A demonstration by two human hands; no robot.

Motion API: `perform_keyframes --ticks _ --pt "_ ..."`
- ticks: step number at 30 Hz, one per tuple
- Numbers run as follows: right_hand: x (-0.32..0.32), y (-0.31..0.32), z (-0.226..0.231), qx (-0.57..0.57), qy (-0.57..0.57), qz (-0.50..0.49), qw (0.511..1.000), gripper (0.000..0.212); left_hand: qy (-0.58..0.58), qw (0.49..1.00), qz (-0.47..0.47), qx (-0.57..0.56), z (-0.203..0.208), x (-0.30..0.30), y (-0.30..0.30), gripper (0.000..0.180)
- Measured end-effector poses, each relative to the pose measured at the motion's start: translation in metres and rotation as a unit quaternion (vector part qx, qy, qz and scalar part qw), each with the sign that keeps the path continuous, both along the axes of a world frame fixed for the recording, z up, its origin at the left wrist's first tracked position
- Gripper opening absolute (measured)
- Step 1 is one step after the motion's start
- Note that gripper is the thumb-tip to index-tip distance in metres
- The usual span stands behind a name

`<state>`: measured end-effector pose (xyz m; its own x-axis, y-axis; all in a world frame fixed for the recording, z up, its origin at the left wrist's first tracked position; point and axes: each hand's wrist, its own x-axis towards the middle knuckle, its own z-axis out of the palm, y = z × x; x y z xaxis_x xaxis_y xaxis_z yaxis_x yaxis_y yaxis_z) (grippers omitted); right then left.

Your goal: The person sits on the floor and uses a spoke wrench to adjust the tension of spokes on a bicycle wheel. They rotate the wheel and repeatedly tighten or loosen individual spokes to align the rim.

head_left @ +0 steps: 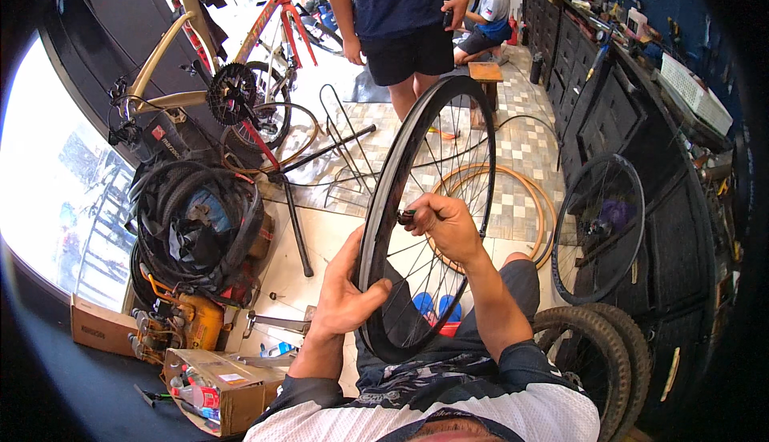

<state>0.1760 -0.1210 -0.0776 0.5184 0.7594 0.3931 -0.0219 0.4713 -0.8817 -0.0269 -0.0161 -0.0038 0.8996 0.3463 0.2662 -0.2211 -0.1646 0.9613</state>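
A black spoked bicycle wheel (389, 178) stands tilted in front of me, over my lap, with its rim bare of any tyre. Round the lower left of the rim, my left hand (348, 294) is closed, thumb towards the spokes. At the middle of the wheel my right hand (450, 227) pinches a small dark part (406, 217) at the hub. My own fingers partly cover that part, so its exact kind does not show. The right forearm passes in front of the rim's right side.
Tan tyres (548, 218) lie on the floor beyond the wheel. At right are another wheel (566, 226), knobbly tyres (637, 346) and dark cabinets (617, 122). Tyres (156, 226), an orange compressor (204, 319) and a cardboard box (244, 398) sit left. A person (396, 10) stands ahead near a stool (485, 71).
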Motion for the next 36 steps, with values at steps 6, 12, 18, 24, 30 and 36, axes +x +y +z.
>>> perform_keyframes --ticks 6,12,18,24,30,36 --pt "-0.009 -0.006 0.017 -0.031 -0.058 -0.004 0.998 0.066 0.023 1.0 0.001 -0.005 0.01 0.002 -0.001 0.081" --pt "-0.006 -0.004 0.004 -0.005 -0.08 -0.022 0.997 0.06 0.006 1.0 -0.003 0.014 0.008 0.003 0.0 0.077" --pt "-0.001 -0.002 -0.003 0.032 0.0 -0.031 0.999 0.043 0.001 0.998 0.017 0.061 0.002 0.004 0.003 0.073" --pt "-0.004 0.0 0.005 0.01 0.044 -0.062 0.997 0.027 0.017 0.999 0.022 0.042 0.01 0.004 -0.004 0.078" --pt "0.001 -0.004 -0.007 0.027 -0.012 -0.036 0.999 0.028 0.013 0.999 0.025 0.04 0.008 0.006 -0.005 0.077" --pt "-0.01 -0.009 0.009 0.003 -0.076 -0.054 0.996 0.065 0.023 0.999 0.024 0.032 0.006 0.005 -0.006 0.076"
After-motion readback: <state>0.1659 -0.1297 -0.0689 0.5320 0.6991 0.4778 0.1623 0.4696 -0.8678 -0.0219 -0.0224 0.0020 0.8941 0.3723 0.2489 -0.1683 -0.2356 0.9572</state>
